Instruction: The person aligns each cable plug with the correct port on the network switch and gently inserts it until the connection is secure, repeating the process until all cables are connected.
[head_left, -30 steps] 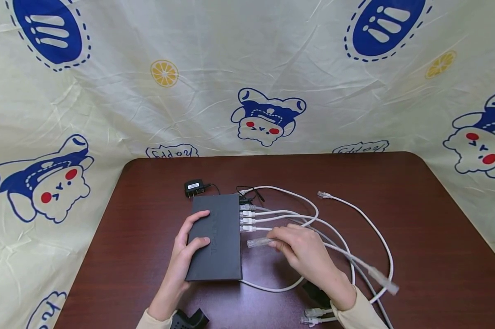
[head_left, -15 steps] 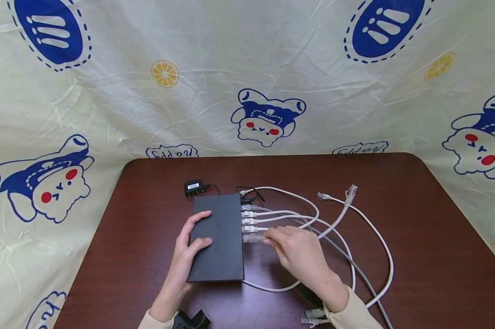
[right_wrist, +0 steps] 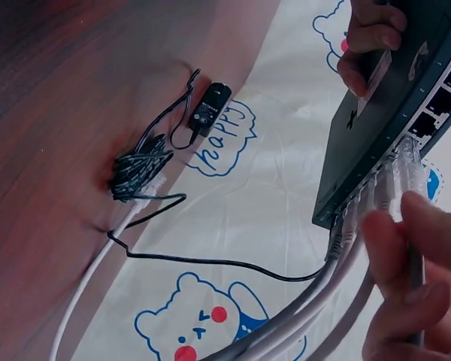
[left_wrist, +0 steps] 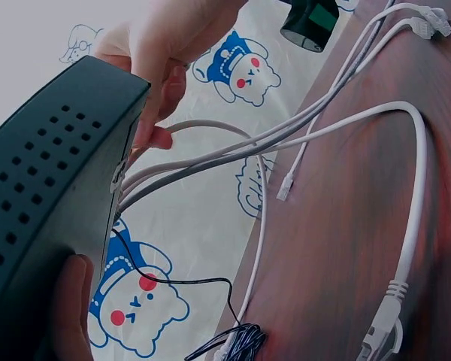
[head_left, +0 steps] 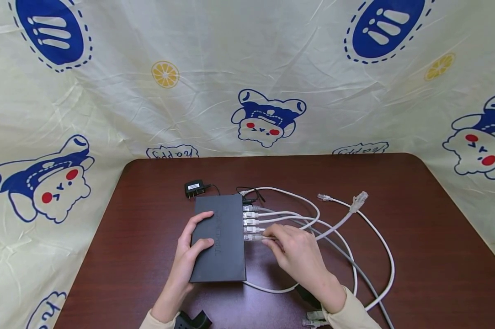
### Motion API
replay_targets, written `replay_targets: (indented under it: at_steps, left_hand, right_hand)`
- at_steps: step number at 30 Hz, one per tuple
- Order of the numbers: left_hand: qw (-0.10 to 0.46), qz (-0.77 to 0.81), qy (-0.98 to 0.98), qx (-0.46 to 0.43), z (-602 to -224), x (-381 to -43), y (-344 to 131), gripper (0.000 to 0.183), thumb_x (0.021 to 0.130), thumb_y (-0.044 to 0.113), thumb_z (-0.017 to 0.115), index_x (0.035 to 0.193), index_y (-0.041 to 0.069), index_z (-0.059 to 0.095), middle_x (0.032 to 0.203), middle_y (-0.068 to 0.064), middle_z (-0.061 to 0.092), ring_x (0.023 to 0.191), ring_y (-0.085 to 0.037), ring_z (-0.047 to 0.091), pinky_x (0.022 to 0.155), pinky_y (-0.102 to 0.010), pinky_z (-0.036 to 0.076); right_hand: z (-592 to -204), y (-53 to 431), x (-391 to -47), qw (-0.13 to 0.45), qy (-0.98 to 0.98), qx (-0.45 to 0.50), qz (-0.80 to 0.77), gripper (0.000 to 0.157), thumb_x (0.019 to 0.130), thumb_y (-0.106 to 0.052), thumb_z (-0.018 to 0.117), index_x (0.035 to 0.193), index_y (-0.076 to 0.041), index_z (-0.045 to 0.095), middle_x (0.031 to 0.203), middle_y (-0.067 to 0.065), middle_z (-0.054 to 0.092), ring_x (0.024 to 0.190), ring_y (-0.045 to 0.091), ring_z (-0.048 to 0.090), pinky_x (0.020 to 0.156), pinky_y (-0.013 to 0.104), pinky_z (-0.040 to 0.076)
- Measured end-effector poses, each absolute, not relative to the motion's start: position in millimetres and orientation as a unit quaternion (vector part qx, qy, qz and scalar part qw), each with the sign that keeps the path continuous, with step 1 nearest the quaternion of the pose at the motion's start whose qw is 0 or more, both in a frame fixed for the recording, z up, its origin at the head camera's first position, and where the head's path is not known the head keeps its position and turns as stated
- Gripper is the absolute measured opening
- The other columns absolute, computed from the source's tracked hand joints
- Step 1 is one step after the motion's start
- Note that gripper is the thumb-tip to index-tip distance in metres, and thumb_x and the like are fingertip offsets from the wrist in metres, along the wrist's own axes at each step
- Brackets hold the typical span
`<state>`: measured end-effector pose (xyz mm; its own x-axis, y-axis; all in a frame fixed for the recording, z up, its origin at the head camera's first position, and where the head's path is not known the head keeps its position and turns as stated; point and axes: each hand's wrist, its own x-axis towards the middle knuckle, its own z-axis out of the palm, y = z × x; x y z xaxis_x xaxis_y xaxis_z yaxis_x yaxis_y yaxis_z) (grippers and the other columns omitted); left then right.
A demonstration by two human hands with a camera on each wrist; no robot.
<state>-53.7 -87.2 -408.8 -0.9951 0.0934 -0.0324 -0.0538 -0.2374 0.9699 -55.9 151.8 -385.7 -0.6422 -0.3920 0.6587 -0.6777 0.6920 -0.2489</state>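
My left hand (head_left: 185, 256) grips the left side of a dark network switch (head_left: 226, 260), thumb and a finger on its top; more fingers show underneath in the right wrist view. Pinched in my right hand (head_left: 298, 251) is the clear Ethernet plug (head_left: 253, 237) of a cable, its tip at the switch's right-side ports. Whether it is fully seated I cannot tell. Several other Ethernet plugs (head_left: 250, 222) sit in the row beside it. In the right wrist view, open ports (right_wrist: 440, 105) follow on the plug's other side.
A black power adapter (head_left: 194, 188) lies behind the switch; its bundled cord (right_wrist: 139, 167) shows in the right wrist view. Loose cable ends, one with a clear plug (head_left: 359, 201), spread to the right. More plugs (head_left: 315, 318) lie near the brown table's (head_left: 148, 219) front.
My right hand has brought the plug leftward from just off the switch up to its port side. A free cable end has swung from front right to back right. The switch has shifted slightly right.
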Motion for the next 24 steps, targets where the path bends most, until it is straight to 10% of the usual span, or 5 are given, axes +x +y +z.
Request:
replay_targets:
  at_steps: [13, 24]
  left_hand:
    - [0.054, 0.783, 0.62, 0.015, -405, -53, -84, 0.055, 0.083, -0.001, 0.052, 0.134, 0.021, 0.051, 0.127, -0.013, 0.043, 0.096, -0.034, 0.052, 0.063, -0.04, 0.05]
    - [0.071, 0.772, 0.632, 0.01, -403, -52, -83, 0.054, 0.085, 0.001, 0.051, 0.133, 0.025, 0.051, 0.13, -0.015, 0.04, 0.094, -0.034, 0.055, 0.065, -0.044, 0.051]
  right_hand:
    - [-391, 151, -61, 0.302, -0.842, 0.323, 0.308, 0.024, 0.097, -0.026, 0.056, 0.082, -0.011, 0.065, 0.082, -0.004, 0.059, 0.072, 0.014, 0.057, 0.059, 0.029, 0.045]
    - [-398, 149, -66, 0.309, -0.814, 0.356, 0.341, 0.004, 0.084, -0.006, 0.064, 0.081, -0.005, 0.061, 0.08, 0.001, 0.055, 0.073, 0.017, 0.051, 0.067, 0.028, 0.041]
